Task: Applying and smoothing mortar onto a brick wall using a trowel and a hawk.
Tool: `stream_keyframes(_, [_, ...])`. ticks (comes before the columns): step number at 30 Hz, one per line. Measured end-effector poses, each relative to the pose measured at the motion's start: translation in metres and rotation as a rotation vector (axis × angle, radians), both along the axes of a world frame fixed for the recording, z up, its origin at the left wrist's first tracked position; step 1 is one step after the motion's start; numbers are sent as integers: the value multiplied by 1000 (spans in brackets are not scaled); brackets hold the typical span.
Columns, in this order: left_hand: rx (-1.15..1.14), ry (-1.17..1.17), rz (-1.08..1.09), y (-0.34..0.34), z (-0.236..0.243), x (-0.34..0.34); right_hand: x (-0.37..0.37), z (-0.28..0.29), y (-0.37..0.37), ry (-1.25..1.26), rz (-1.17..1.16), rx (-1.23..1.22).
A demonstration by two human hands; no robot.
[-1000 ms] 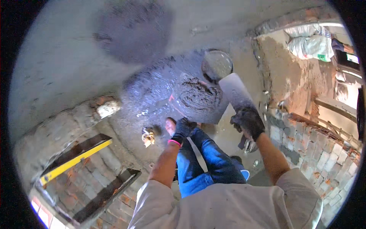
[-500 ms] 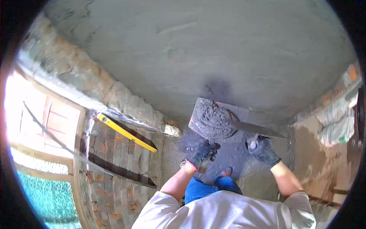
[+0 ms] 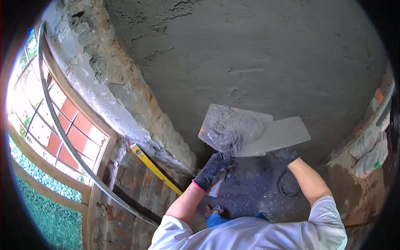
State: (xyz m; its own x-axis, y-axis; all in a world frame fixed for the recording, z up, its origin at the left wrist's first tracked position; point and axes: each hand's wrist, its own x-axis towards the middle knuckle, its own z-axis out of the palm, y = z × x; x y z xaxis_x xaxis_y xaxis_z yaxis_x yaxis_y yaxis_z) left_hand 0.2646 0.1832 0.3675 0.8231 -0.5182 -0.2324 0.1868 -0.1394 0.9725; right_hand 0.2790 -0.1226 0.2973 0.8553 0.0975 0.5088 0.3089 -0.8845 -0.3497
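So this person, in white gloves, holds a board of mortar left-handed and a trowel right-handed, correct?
Not quite: the gloves are dark, not white, as the head view shows. The left hand holds the board of mortar, the right hand the trowel.

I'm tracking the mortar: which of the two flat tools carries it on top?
The board on the left, by the left hand: grey mortar covers much of its face. The trowel at the right hand shows a largely bare upper face.
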Motion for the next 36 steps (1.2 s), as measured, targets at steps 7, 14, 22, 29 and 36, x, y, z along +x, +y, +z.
stream_keyframes(7, [-165, 178, 40, 99, 68, 82, 91, 130, 109, -463, -143, -123])
stream_keyframes(14, [-274, 141, 27, 94, 62, 123, 186, 193, 137, -181, -257, -512])
stream_keyframes(22, [-328, 166, 163, 58, 41, 136, 205, 368, 161, 21, 269, -84])
stream_keyframes(29, [-362, 118, 202, 53, 48, 133, 165, 401, 87, -69, 274, -84])
stream_keyframes(36, [-340, 118, 210, 54, 50, 136, 175, 314, 109, -237, -275, -942])
